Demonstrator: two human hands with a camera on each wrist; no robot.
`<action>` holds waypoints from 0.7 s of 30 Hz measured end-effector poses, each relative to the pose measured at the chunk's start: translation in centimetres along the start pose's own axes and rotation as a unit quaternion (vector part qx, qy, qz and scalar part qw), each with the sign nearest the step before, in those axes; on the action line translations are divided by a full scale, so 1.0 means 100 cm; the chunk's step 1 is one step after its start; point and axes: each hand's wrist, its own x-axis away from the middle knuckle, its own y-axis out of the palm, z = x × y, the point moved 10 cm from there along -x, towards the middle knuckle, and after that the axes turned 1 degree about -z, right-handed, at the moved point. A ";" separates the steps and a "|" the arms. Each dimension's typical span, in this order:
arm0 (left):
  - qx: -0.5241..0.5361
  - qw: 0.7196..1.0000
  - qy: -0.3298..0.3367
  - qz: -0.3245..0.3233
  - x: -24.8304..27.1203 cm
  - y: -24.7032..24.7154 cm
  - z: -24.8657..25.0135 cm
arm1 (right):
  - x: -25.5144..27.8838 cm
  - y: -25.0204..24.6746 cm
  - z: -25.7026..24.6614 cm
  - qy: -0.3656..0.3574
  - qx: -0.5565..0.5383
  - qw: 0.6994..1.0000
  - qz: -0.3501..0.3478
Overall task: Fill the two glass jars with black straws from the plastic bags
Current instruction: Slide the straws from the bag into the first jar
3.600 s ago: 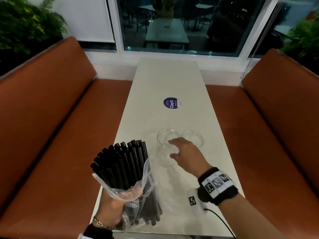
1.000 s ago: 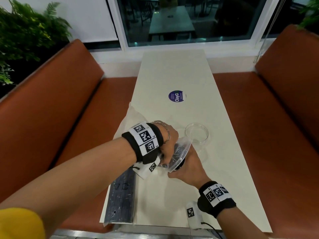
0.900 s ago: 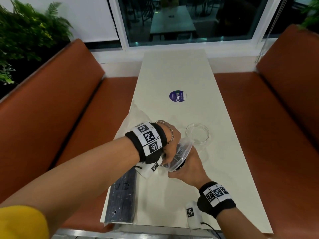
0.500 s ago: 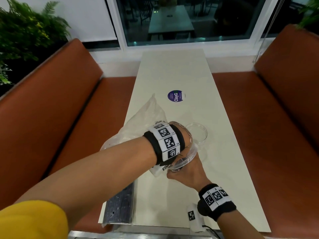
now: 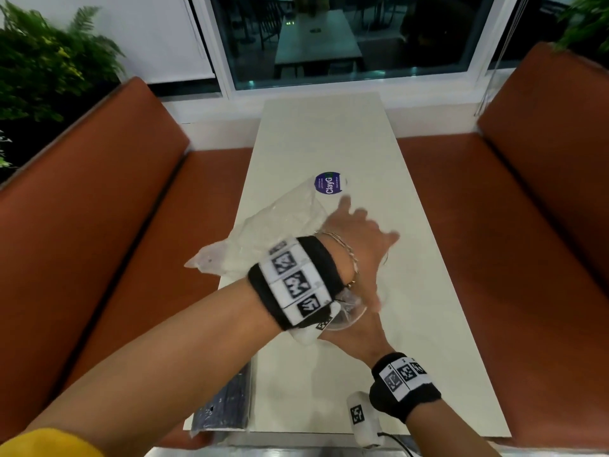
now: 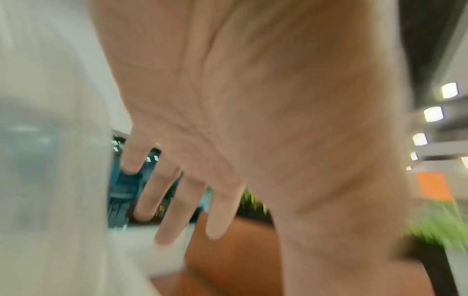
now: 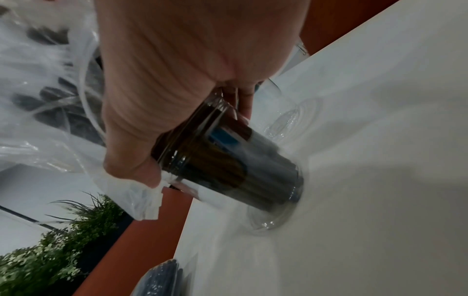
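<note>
Between two rust-coloured benches (image 5: 108,232), a long white table (image 5: 329,133) is serving as the workbench. A person's right hand (image 7: 177,66) is gripping one glass jar (image 7: 228,160) already packed with black straws (image 7: 266,172), its base resting on the table. Their left hand (image 5: 356,239), fingers (image 6: 174,210) spread and holding nothing, is hovering beside the emptied plastic bag (image 5: 273,235). A second jar (image 7: 286,120) is standing empty just beside, and a full bag (image 5: 227,404) is waiting at the near edge: roughly half done.
</note>
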 end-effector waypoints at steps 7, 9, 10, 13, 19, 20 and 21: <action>0.236 0.920 -0.244 0.194 0.102 -0.006 -0.138 | 0.002 -0.010 -0.011 0.007 0.032 0.998 0.050; 0.321 0.902 -0.258 0.129 0.105 0.040 -0.148 | 0.003 -0.011 -0.010 0.019 0.032 0.998 0.050; 0.354 0.894 -0.249 0.119 0.104 0.054 -0.146 | 0.002 -0.011 -0.009 0.021 0.037 0.998 0.050; 0.393 0.855 -0.241 0.237 0.112 0.060 -0.146 | 0.003 -0.013 -0.012 0.036 0.030 0.998 0.048; 0.515 0.684 -0.259 0.447 0.193 0.041 -0.180 | 0.004 -0.017 -0.013 0.063 0.038 0.996 0.054; 0.545 0.658 -0.263 0.448 0.202 0.046 -0.186 | 0.004 -0.017 -0.014 0.059 0.034 0.996 0.054; 0.573 0.632 -0.270 0.446 0.209 0.056 -0.192 | 0.005 -0.018 -0.013 0.056 0.028 0.997 0.054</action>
